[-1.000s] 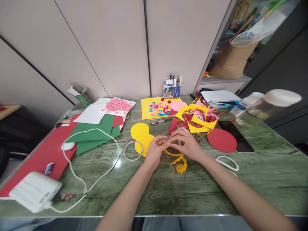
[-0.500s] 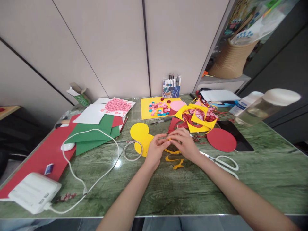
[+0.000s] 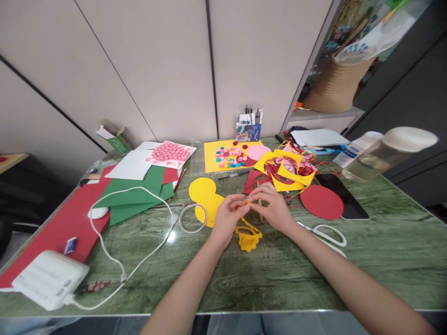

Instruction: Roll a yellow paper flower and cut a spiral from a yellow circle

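Observation:
My left hand (image 3: 224, 222) pinches the end of a yellow paper strip with a wavy edge (image 3: 248, 241) between thumb and fingers. The rest of the strip hangs in a loose curl below my fingertips. From the other side, the thumb and fingers of my right hand (image 3: 273, 208) close on the same small rolled end. A thin pointed wooden stick (image 3: 260, 201) passes by the right fingers; how it is held is partly hidden. Left of my hands lies a yellow paper cut-out of rounded shapes (image 3: 202, 190), with a tape roll (image 3: 180, 218) over its edge.
White-handled scissors (image 3: 331, 235), a red paper circle (image 3: 321, 203) and a phone (image 3: 356, 204) lie to the right. Paper scraps (image 3: 289, 170) heap behind my hands. Green sheets (image 3: 132, 193), a white cable (image 3: 153, 256) and a white charger box (image 3: 50, 279) are at left. A bottle (image 3: 377, 158) stands at right.
The hanging part of the yellow strip has swung and curled up more closely under my hands. The wooden stick shows more plainly by my right fingers, which have shifted slightly.

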`<state>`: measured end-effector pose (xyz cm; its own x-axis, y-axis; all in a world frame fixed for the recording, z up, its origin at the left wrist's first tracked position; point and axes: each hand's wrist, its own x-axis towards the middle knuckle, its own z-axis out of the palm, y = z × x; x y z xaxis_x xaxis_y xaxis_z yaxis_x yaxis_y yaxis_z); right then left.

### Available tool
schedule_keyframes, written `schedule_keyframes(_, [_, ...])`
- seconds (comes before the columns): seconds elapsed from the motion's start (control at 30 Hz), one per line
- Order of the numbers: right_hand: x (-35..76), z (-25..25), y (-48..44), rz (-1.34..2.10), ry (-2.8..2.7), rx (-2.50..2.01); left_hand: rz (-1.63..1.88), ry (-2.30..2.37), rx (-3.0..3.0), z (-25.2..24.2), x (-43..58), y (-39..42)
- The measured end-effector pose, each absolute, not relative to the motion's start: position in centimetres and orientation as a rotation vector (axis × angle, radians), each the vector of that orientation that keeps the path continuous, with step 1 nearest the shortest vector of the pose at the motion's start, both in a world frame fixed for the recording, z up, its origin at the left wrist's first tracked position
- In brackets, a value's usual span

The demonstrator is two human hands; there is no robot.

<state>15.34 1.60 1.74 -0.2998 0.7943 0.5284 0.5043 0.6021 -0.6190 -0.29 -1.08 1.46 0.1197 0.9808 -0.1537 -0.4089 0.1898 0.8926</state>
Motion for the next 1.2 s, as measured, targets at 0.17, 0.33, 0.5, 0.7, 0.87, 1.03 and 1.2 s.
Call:
schedule_keyframes(0.17, [15.44,1.69,1.58,0.446,-1.977,-1.035,1.184,0.902,0.834,1.40,-0.20,-1.23])
schedule_keyframes(0.33, [15.49,1.56,1.66,0.458,-1.992,-1.049,1.180,0.902,0.843,1.34,-0.10,-1.21])
schedule_keyframes(0.5, [15.45,1.70,1.71,0.474,-2.015,-1.054,1.161,0.928,0.859,1.09,-0.04,-1.18])
schedule_keyframes(0.7, [15.42,1.94,1.63,0.471,-2.043,-1.050,1.136,0.923,0.849,1.27,0.07,-1.29])
schedule_keyframes(0.87, [15.27,1.91,1.50,0.449,-2.078,-1.037,1.162,0.926,0.827,1.25,0.14,-1.35])
schedule_keyframes(1.03, [15.32,1.80,1.60,0.434,-2.094,-1.020,1.223,0.953,0.792,1.01,-0.05,-1.20])
schedule_keyframes(1.2, [15.43,2.13,1.64,0.447,-2.097,-0.986,1.213,0.968,0.806,1.19,-0.47,-0.91])
